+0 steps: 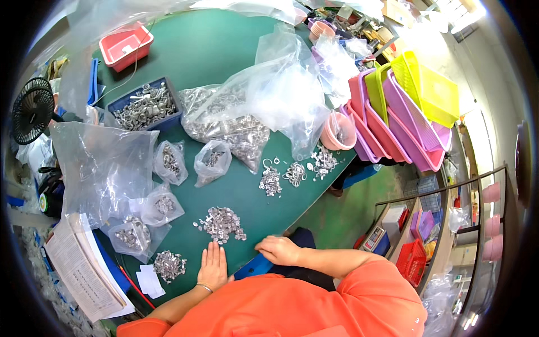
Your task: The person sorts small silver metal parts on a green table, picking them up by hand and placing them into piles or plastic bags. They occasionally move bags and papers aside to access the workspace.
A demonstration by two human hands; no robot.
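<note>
My left hand [213,266] lies on the green table with its fingers stretched out, fingertips touching the near side of a pile of small grey metal parts [223,223]. At the table's near edge, my right hand [277,250] has its fingers curled together; whether anything is inside them is hidden. Just below it a blue plastic piece [254,266] shows, partly covered by my body. Left of my left hand sits another heap of small metal pieces [169,265], with white paper slips [150,281] beside it.
Small parts bags [170,163] and a big clear bag of metal parts [230,132] stand farther back, near a blue bin [163,121]. Three small piles lie near a pink bowl [338,131]. Stacked baskets [401,112] rise at right; a fan [33,110] stands left.
</note>
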